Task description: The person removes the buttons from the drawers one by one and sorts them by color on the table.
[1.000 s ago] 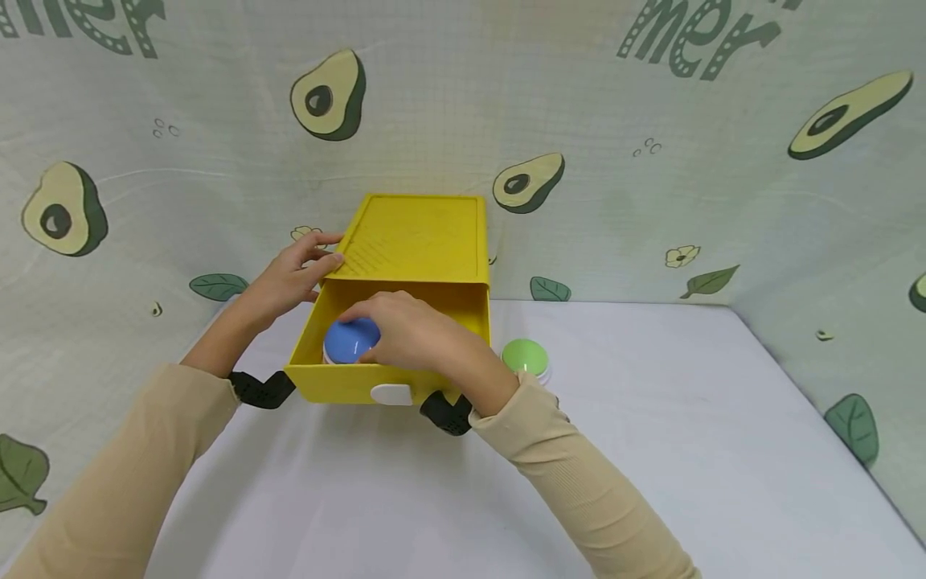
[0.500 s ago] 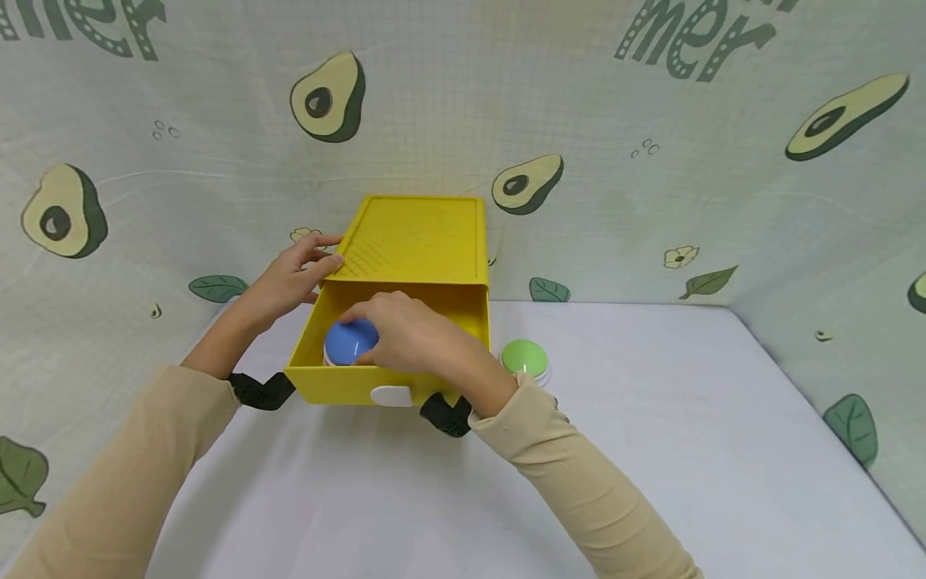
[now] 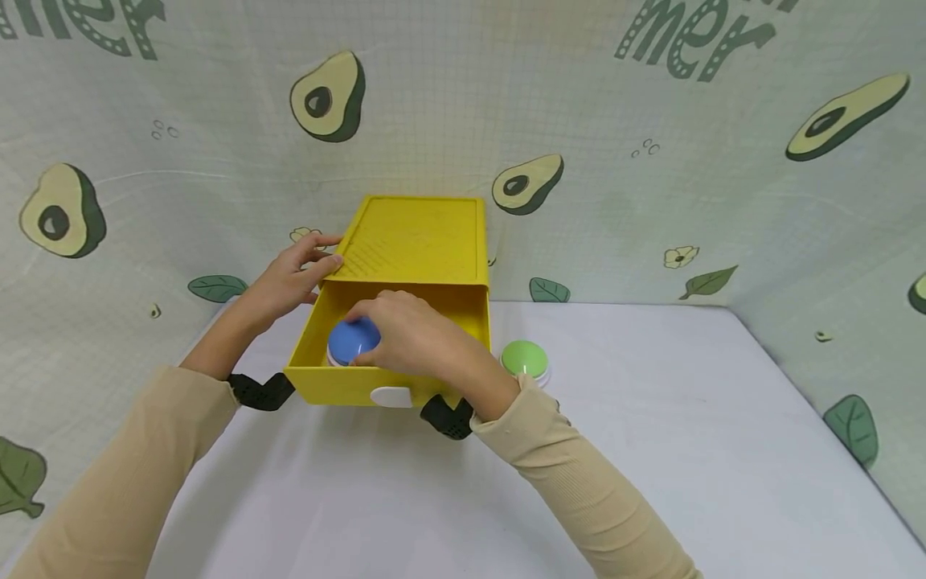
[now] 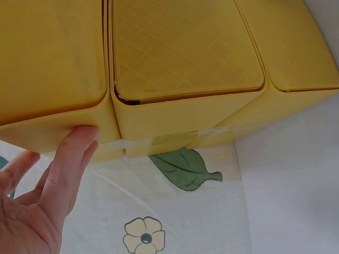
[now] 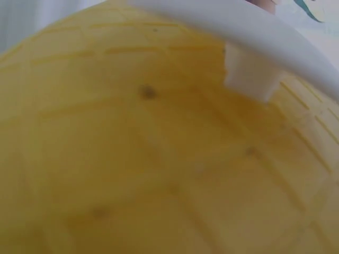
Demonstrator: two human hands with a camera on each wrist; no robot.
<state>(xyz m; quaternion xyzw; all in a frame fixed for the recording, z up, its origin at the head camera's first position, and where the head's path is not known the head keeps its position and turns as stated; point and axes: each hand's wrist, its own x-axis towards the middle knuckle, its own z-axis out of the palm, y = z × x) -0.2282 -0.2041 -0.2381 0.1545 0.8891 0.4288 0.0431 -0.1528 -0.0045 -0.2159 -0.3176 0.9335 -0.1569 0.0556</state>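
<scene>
The head view looks forward and down from well back, the yellow box [image 3: 415, 241] near mid-frame. The left wrist view faces the box close up, across its upper frame. The right wrist view, nearly against it, shares the white handle [image 3: 391, 396] with the head view.

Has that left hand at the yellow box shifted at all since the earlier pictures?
No, not visibly: in the head view, the left hand keeps its fingertips at the same spot along the left edge of the yellow box.
</scene>
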